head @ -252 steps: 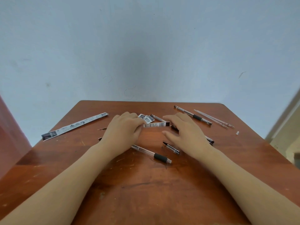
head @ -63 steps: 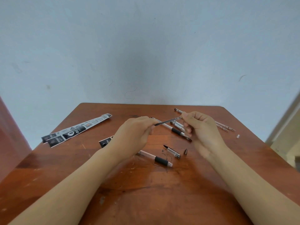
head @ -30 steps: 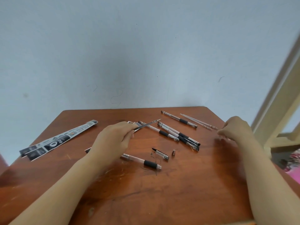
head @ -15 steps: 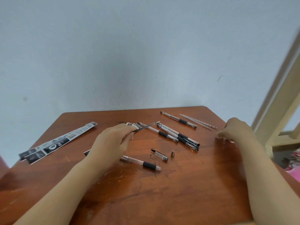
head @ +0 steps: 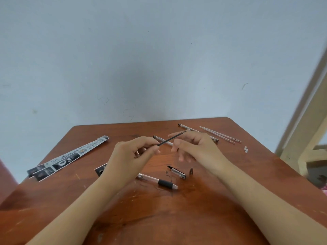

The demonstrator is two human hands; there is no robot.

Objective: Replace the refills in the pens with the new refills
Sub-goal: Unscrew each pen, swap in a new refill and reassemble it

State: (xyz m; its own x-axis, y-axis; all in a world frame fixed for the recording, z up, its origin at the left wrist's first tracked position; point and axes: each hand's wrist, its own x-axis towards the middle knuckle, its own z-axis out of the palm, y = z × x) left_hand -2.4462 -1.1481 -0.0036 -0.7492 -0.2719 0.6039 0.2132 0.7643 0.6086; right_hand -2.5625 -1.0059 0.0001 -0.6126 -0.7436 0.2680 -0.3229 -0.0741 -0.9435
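Two refill packets point(head: 69, 158) flat on table point(head: 177, 218); left hand point(head: 134, 156) pinches dark refill point(head: 171, 138).

2 bare forearms, left hand point(head: 131, 156) and right hand point(head: 196, 149) uncovered, short fingernails

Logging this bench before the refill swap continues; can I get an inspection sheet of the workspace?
Surface: brown wooden table, scratched.
Job's things: dark refill held up; open pen barrel, cap and tip cone lying near; clear refills far right.
Clutter: refill wrappers at left; white bits.
Grips: left hand pinches the refill's near end; right hand loosely spread beside it.
Cables: nothing seen.
Surroundings: pale wall, cream frame.
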